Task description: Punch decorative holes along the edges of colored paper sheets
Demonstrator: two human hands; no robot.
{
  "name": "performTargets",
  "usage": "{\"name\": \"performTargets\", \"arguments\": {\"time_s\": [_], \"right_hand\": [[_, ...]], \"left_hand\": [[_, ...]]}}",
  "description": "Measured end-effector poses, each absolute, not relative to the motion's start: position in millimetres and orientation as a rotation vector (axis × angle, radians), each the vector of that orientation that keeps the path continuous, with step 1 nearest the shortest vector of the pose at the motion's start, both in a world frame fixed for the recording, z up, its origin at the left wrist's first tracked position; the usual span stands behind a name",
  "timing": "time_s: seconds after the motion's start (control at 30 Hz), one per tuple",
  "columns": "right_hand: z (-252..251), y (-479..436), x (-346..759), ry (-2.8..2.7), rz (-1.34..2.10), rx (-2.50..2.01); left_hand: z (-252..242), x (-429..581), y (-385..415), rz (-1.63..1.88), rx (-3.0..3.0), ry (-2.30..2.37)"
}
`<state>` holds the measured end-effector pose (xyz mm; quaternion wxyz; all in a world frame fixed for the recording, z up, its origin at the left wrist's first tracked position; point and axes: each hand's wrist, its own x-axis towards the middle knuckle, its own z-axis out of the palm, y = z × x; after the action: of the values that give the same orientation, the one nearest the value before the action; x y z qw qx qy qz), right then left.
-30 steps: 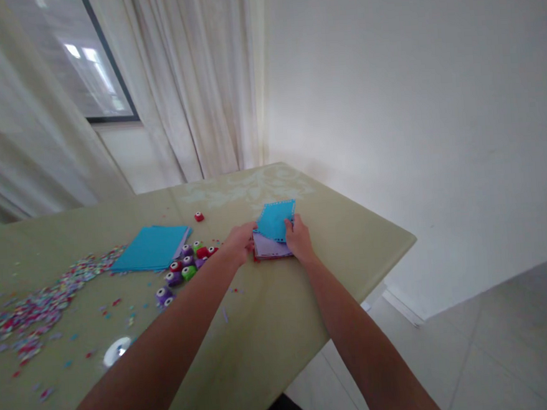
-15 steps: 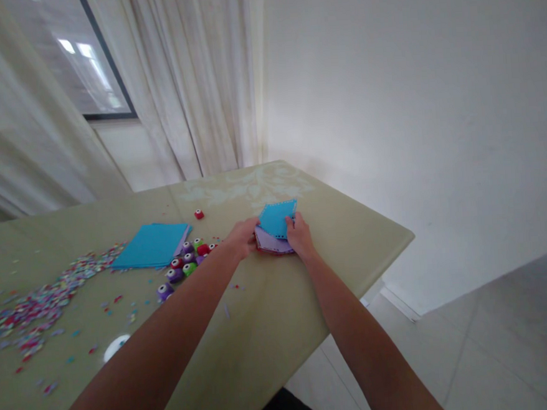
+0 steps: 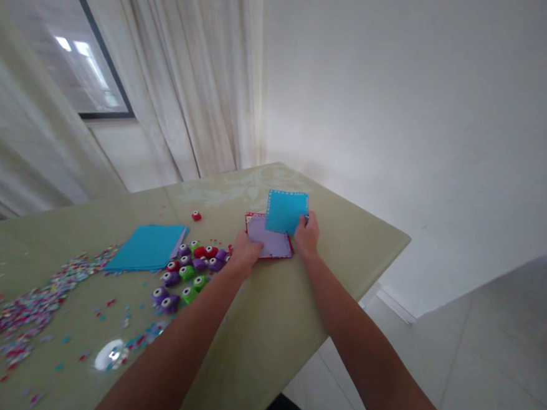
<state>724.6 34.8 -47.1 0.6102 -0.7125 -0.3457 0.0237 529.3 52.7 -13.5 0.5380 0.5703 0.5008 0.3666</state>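
Observation:
My right hand (image 3: 307, 232) pinches the lower right corner of a blue square sheet (image 3: 287, 209) with small holes punched along its edges. The sheet is held tilted above the table. Just left of it, my left hand (image 3: 247, 250) grips a purple square sheet (image 3: 271, 236) at its lower left, thumb on top. Red edges with punched holes show beneath the purple sheet, so several sheets seem stacked there. The blue sheet overlaps the upper right part of this stack. Whether the stack rests on the table I cannot tell.
Several eye-topped hole punches (image 3: 187, 273) in purple, green and red stand left of my hands, with one red punch (image 3: 196, 216) apart. Farther left are a pile of blue sheets (image 3: 148, 247), scattered paper bits (image 3: 50, 298) and a shiny round disc (image 3: 110, 355). A wall (image 3: 413, 126) borders the right.
The blue sheet has been lifted up and right off the purple one by my right hand. My left hand has shifted lower, its thumb now on the purple sheet.

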Motion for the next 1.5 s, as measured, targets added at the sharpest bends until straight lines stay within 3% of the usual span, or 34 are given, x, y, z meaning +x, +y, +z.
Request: {"name": "performTargets", "arguments": {"time_s": [0.23, 0.53, 0.7, 0.97, 1.5], "right_hand": [[-34.5, 29.3, 725.8, -0.654, 0.094, -1.479], [-20.7, 20.3, 688.3, -0.885, 0.645, -1.115], [-13.3, 10.0, 677.0, -0.978, 0.771, -1.026], [-5.1, 1.1, 674.8, -1.089, 0.638, -1.102], [-19.7, 7.2, 681.7, -1.249, 0.757, -1.229]], "left_hand": [[-28.4, 496.0, 22.4, 1.128, 1.396, 0.998], [-40.1, 490.2, 11.6, 1.272, 1.461, 0.995], [-35.0, 492.3, 7.0, 1.265, 1.433, 0.99], [-17.1, 495.0, 6.7, 1.313, 1.564, 0.976], [-23.4, 491.0, 10.5, 1.25, 1.58, 1.048]]}}
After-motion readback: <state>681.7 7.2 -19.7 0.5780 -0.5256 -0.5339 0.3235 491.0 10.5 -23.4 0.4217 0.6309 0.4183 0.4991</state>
